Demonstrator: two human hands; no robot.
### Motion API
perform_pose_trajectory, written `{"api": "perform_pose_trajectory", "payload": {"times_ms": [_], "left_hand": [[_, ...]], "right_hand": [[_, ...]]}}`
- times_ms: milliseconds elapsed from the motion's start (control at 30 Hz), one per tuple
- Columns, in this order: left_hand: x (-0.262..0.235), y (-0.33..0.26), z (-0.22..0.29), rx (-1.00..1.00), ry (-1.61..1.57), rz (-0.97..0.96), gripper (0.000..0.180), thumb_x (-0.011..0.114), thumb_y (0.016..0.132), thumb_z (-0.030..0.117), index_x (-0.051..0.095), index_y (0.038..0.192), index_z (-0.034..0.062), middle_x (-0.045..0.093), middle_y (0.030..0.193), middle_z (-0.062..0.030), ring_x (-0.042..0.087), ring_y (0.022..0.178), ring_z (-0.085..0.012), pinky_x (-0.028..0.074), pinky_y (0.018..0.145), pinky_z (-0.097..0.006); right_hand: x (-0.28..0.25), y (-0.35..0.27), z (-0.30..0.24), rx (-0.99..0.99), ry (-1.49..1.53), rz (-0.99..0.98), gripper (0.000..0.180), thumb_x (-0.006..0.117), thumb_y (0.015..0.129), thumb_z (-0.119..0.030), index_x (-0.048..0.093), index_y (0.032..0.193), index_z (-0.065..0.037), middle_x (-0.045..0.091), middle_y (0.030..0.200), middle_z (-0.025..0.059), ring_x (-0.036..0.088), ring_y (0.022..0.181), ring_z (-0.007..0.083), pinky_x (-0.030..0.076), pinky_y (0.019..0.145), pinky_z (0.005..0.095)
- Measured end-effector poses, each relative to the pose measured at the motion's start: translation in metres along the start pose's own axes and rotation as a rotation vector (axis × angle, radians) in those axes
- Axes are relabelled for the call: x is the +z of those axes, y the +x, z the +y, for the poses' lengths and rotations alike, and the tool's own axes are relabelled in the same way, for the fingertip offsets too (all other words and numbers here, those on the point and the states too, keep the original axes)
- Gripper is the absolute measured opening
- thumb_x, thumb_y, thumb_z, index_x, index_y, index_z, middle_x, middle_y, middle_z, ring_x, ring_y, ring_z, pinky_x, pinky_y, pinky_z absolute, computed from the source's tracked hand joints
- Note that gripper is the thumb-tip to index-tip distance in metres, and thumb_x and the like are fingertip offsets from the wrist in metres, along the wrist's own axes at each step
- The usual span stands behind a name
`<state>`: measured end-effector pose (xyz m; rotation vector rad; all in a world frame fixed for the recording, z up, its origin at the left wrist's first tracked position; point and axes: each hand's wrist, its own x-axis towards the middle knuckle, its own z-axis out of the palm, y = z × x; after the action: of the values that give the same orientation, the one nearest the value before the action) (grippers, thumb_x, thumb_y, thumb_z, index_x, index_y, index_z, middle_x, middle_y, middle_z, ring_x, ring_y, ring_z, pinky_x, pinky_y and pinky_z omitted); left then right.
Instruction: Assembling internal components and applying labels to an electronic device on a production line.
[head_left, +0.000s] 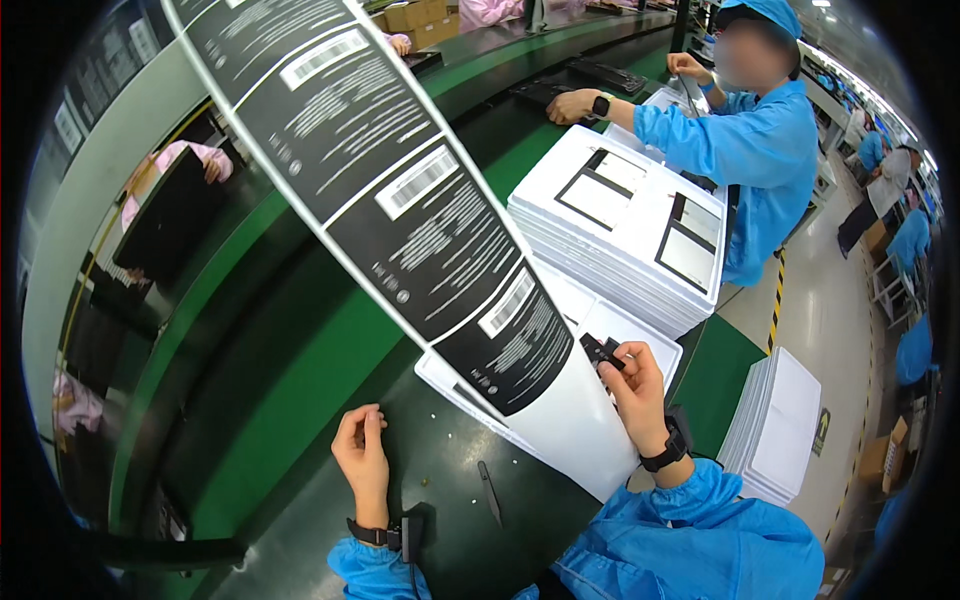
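Observation:
My right hand (pixel 637 395) pinches a small black part (pixel 601 353) over a white tray (pixel 668 352). A long strip of black labels (pixel 400 220) on white backing slants down from the upper left, and its lower white end passes close beside my right hand. The strip hides much of the tray. My left hand (pixel 362 450) is held over the dark green table with its thumb and fingers closed together; anything between them is too small to make out. Near it on the table lies a pair of dark tweezers (pixel 489 492), among several tiny white scraps.
A tall stack of white trays (pixel 615 240) with black-framed parts on top stands ahead to the right. Another tray stack (pixel 775 420) sits at the right. Beyond, a co-worker in blue (pixel 750 140) reaches across. A green conveyor (pixel 270 370) curves along the left; people in pink handle dark panels (pixel 165 205).

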<state>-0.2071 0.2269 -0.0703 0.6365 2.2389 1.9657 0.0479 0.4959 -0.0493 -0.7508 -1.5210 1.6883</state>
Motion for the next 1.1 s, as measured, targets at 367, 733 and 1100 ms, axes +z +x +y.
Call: {"api": "perform_pose_trajectory", "payload": {"times_ms": [367,733,1100], "left_hand": [[0.0,0.001,0.005,-0.037,0.012,0.159,0.015,0.062,0.104,0.009,0.071,0.108,-0.0036,0.069,0.09,-0.0052,0.063,0.079,-0.0104,0.052,0.073,-0.024],[0.009,0.004,0.002,0.069,0.371,0.038,0.011,0.067,0.096,0.005,0.071,0.095,-0.0054,0.066,0.08,-0.0063,0.055,0.065,-0.0108,0.044,0.061,-0.026],[0.027,0.012,-0.009,0.111,0.166,0.014,0.035,0.066,0.097,0.007,0.061,0.13,-0.006,0.068,0.117,-0.012,0.064,0.101,-0.0222,0.05,0.091,-0.033]], "right_hand": [[-0.027,0.032,-0.077,-0.231,-0.103,-0.053,0.02,0.073,0.092,0.004,0.059,0.104,-0.003,0.065,0.091,0.0008,0.062,0.082,0.006,0.049,0.075,0.0219],[0.022,0.2,-0.147,-0.362,-0.497,-0.341,0.058,0.075,0.094,-0.026,0.05,0.144,-0.01,0.06,0.061,0.0029,0.052,0.052,0.0124,0.039,0.053,0.0317],[0.087,0.286,-0.071,-0.579,-0.408,-0.503,0.047,0.072,0.097,-0.03,0.06,0.137,-0.008,0.076,0.097,0.0181,0.075,0.085,0.0281,0.058,0.078,0.0382]]}}
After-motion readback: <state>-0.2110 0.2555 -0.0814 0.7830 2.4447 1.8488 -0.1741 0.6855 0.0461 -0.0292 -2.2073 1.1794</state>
